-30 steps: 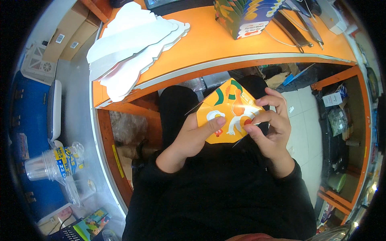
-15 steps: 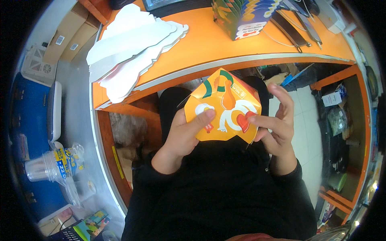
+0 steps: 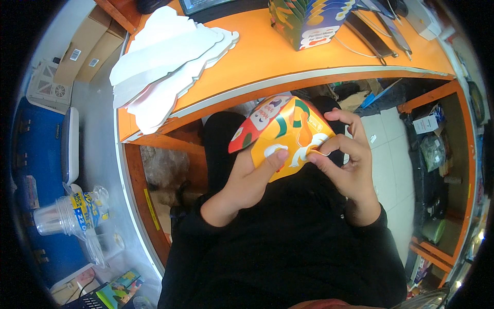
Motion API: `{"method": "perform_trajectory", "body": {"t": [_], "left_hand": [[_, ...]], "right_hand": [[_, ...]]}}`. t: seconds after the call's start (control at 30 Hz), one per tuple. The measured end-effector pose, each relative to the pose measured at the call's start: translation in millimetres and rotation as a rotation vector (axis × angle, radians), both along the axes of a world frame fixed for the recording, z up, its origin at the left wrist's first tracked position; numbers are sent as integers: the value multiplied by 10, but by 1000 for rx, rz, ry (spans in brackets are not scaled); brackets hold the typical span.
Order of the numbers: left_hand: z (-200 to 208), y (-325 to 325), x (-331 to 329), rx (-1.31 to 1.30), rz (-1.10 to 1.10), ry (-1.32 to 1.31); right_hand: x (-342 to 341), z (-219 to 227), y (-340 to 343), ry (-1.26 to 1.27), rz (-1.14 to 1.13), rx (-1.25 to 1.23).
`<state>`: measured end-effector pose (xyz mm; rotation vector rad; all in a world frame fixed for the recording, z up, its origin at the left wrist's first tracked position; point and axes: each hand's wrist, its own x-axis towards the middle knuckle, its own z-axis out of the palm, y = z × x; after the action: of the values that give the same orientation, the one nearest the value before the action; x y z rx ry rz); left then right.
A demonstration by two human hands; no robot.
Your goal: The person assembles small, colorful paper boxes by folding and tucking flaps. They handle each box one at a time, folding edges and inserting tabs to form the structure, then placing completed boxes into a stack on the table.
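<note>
Above my lap I hold a partly folded food carton [image 3: 293,131], yellow on the face toward me and red on its left side, printed with cartoon food. My left hand [image 3: 257,172] grips its lower left, thumb lying on the yellow face and the other fingers hidden behind. My right hand [image 3: 347,159] pinches the lower right edge between thumb and index finger, bending the card there. One upper finger of that hand reaches along the carton's right corner. On the orange desk [image 3: 252,46] beyond lies a pile of flat white card blanks [image 3: 164,67].
Nested colourful cartons [image 3: 311,26] stand at the desk's far side, beside dark straps and cables [image 3: 370,36]. Stacked clear plastic cups [image 3: 62,213] lie on the metal surface at left. Cardboard boxes [image 3: 85,46] stand behind them. An orange shelf frame [image 3: 458,170] is at right.
The carton has turned so its red left side now shows. My right thumb and index finger have moved left and press the edge inward; my left hand has shifted slightly right.
</note>
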<state>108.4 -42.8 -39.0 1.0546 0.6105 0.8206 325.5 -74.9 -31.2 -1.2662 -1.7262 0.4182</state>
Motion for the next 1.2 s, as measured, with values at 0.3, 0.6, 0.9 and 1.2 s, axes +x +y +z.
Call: {"method": "perform_trajectory", "body": {"t": [0.3, 0.6, 0.9, 1.2], "left_hand": [[182, -97, -136, -72, -208, 123], [-390, -26, -115, 306, -423, 348], [-649, 174, -170, -88, -827, -81], [-495, 203, -107, 33, -831, 233]], "right_hand": [[-18, -175, 21, 230, 67, -72], [42, -511, 27, 981, 429, -871], [-119, -809, -208, 922, 178, -676], [-144, -754, -165, -58, 115, -188]]}}
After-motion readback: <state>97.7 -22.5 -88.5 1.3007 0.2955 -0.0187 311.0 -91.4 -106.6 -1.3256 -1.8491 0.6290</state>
